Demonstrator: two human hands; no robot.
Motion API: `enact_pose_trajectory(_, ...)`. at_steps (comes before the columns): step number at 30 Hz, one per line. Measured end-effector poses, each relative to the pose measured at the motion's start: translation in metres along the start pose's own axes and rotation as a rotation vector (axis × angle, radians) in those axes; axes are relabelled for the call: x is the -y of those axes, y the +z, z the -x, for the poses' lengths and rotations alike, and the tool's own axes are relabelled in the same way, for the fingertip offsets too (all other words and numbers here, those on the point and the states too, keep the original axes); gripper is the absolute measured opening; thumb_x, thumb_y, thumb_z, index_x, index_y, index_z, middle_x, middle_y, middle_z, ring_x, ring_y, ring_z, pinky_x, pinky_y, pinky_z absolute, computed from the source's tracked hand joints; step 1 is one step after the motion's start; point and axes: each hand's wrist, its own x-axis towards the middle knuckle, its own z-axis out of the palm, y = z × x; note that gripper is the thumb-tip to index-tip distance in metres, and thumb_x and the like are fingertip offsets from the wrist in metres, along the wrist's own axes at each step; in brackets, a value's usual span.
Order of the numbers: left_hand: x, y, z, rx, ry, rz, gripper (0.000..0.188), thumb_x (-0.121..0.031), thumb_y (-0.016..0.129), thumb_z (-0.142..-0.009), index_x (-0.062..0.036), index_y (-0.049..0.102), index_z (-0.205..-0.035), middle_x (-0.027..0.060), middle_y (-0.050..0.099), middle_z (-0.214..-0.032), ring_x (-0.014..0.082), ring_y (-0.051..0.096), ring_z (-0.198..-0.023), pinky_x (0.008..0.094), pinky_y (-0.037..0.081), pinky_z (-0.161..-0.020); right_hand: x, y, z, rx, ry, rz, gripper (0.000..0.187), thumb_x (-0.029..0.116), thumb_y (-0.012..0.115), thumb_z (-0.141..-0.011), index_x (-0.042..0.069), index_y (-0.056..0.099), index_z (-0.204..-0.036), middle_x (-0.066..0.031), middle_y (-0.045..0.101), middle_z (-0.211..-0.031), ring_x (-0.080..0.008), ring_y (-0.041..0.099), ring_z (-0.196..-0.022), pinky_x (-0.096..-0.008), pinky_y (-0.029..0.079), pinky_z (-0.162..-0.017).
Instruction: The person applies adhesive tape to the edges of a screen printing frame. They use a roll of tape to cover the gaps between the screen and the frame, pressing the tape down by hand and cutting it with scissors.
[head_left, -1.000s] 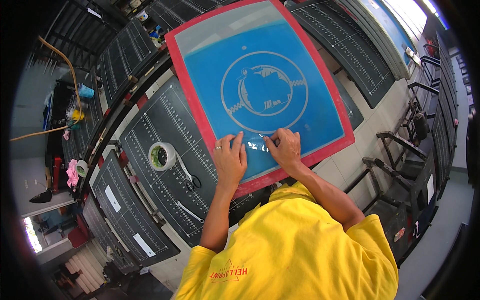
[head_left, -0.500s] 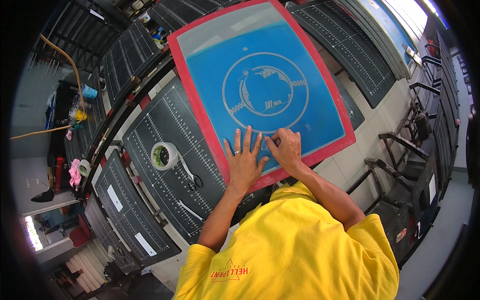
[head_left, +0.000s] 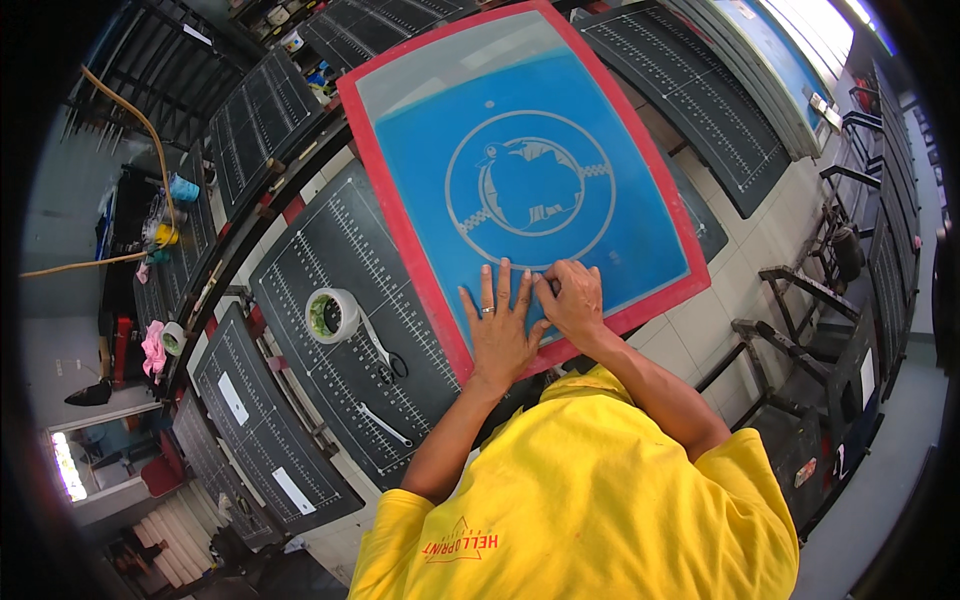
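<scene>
A silk-screen printing frame (head_left: pixel 665 170) with red borders lies tilted in front of me. Its blue mesh (head_left: pixel 430 165) carries a circular bird design (head_left: pixel 530 185) in pale lines. My left hand (head_left: pixel 503 335), a ring on one finger, rests flat with fingers spread on the near part of the mesh. Right beside it, my right hand (head_left: pixel 575 308) presses its fingers together against the blue surface, below the circle. Whatever lies between those fingertips, if anything, is too small to make out.
Left of the frame, a black ruled board (head_left: pixel 300 260) holds a tape roll (head_left: pixel 332 316), scissors (head_left: pixel 385 355) and a wrench (head_left: pixel 384 424). More ruled boards (head_left: pixel 690 90) stand around. A metal rack (head_left: pixel 850 330) is at the right, over a tiled floor (head_left: pixel 690 325).
My left hand has slid slightly toward me and to the right, closer to the right hand. The right hand stays almost in place, fingers still pinched.
</scene>
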Motion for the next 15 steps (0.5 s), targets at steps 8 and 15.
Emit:
enact_pose_trajectory(8, -0.006, -0.006, 0.001, -0.010, -0.037, 0.017, 0.069, -0.056, 0.049, -0.097, -0.0166, 0.042, -0.152, 0.0179, 0.020, -0.164, 0.0439, 0.013, -0.151, 0.0729, 0.009, -0.113, -0.004, -0.020, 0.007, -0.046, -0.016, -0.076, 0.010, 0.015, 0.068, -0.085, 0.008, 0.067, -0.092, -0.0050, 0.061, -0.075, -0.0250, 0.060, -0.074, -0.0398, 0.038, -0.071)
enact_pose_trajectory(15, -0.010, -0.005, 0.005, 0.074, 0.066, 0.094, 0.069, -0.052, 0.055, -0.094, -0.0173, 0.041, -0.153, 0.0158, 0.020, -0.164, 0.0442, 0.011, -0.151, 0.0735, 0.006, -0.113, -0.019, -0.041, 0.010, -0.047, -0.172, 0.052, 0.030, 0.015, 0.067, -0.086, 0.005, 0.065, -0.114, -0.0105, 0.064, -0.108, -0.0296, 0.058, -0.104, -0.0435, 0.040, -0.086)
